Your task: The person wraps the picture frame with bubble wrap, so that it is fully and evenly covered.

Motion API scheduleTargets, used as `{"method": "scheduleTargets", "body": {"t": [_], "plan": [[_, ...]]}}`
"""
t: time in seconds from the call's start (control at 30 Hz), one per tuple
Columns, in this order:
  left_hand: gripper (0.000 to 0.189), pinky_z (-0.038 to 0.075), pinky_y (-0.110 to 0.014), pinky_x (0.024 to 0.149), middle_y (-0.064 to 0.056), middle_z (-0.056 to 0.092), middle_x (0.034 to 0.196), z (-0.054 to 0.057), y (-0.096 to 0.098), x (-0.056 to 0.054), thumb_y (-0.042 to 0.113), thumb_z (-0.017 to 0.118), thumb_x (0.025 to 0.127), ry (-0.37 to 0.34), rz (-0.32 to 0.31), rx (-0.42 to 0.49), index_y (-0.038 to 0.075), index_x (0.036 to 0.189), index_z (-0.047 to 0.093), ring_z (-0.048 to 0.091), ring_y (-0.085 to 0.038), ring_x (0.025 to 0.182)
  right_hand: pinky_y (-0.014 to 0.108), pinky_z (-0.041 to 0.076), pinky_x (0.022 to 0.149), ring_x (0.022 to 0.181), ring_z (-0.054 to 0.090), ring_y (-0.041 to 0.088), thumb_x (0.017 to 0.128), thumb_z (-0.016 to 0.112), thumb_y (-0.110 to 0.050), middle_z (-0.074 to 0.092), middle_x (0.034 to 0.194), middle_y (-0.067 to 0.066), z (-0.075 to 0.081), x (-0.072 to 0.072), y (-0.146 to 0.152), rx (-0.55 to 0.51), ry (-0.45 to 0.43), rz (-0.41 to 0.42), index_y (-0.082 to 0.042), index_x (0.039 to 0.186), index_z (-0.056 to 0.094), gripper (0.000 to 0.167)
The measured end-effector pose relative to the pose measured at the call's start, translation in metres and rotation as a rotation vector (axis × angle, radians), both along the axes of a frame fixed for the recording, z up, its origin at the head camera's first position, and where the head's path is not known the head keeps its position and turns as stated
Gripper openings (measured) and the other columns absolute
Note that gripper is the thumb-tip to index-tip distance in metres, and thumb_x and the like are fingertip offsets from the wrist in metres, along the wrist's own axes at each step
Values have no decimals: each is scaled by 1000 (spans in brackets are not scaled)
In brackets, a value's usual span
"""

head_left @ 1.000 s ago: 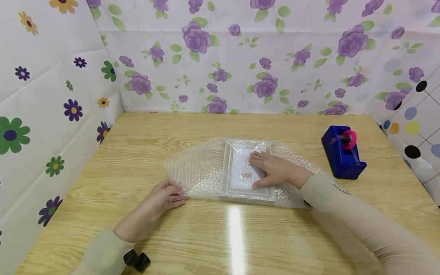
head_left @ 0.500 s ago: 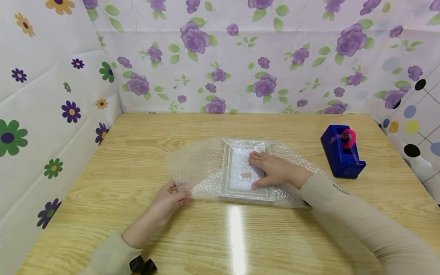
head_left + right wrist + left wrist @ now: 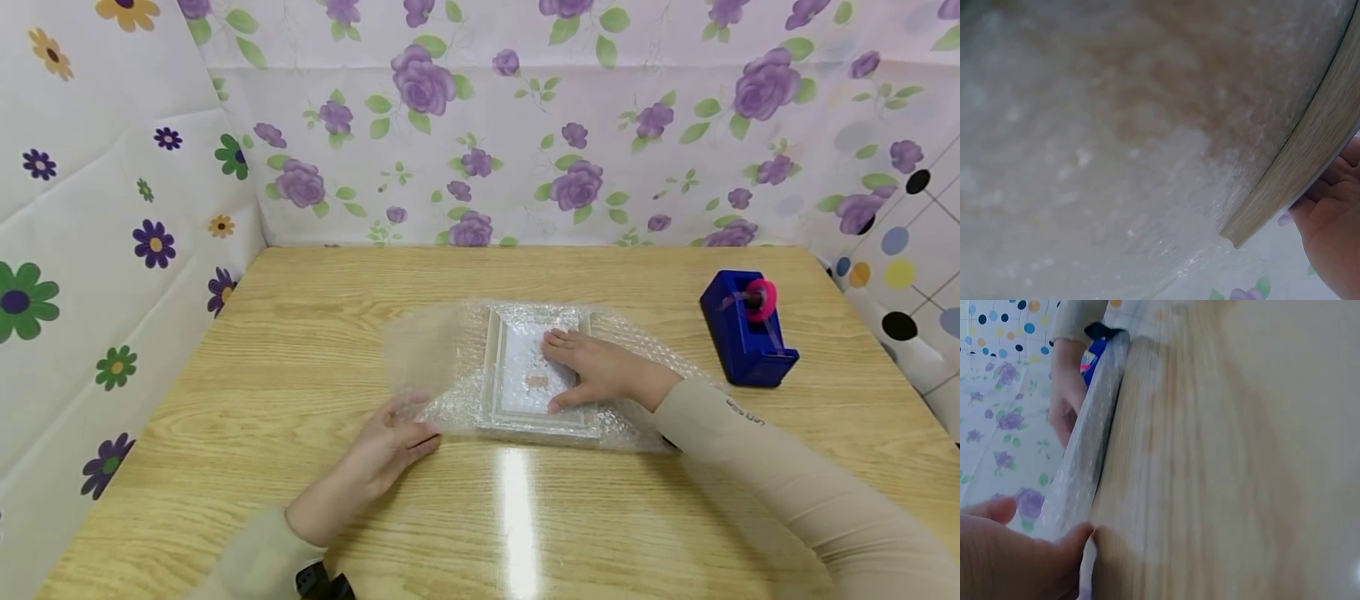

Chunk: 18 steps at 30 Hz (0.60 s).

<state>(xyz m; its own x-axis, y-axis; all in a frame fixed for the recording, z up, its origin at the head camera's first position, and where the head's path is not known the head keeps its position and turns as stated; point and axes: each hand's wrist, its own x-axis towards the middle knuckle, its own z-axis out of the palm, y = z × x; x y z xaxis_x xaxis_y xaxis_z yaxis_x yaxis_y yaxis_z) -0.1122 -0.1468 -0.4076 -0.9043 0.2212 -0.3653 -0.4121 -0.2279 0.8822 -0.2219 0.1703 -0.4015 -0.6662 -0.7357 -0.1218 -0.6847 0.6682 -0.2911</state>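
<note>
A picture frame (image 3: 513, 405) with a white inner sheet lies under clear bubble wrap (image 3: 465, 350) in the middle of the table. Flat on top of it rests my right hand (image 3: 600, 372), fingers spread. My left hand (image 3: 382, 450) pinches the near left edge of the wrap, lifting the loose flap off the table. The left wrist view shows the thumb and fingers of that hand (image 3: 1016, 559) at the end of the wrapped bundle (image 3: 1088, 437). Blurred bubble wrap (image 3: 1085, 156) fills most of the right wrist view.
A blue tape dispenser (image 3: 750, 333) with a pink roll core stands at the right of the wooden table (image 3: 315, 333). Flowered sheets (image 3: 510, 125) hang behind and on the left side, and a dotted sheet (image 3: 926, 283) on the right.
My left hand has moved right, toward the picture frame, drawing the wrap's left flap up and inward. My right hand has stayed in place on the frame.
</note>
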Motion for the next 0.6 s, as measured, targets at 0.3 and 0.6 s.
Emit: {"method": "scheduleTargets", "body": {"t": [0.3, 0.6], "plan": [[23, 51, -18, 80, 3, 53, 88, -12, 27, 7, -10, 50, 89, -27, 257, 79, -4, 111, 48, 55, -6, 79, 50, 21, 116, 142, 22, 40, 78, 67, -58, 27, 151, 23, -1, -1, 0, -12, 9, 11, 5, 144, 34, 96], [32, 52, -26, 90, 3, 57, 94, -9, 44, 10, -10, 51, 89, -8, 290, 89, -2, 118, 42, 59, -7, 86, 50, 22, 116, 142, 21, 40, 78, 68, -57, 26, 152, 23, 1, 0, 0, -8, -2, 0, 4, 144, 34, 96]]}}
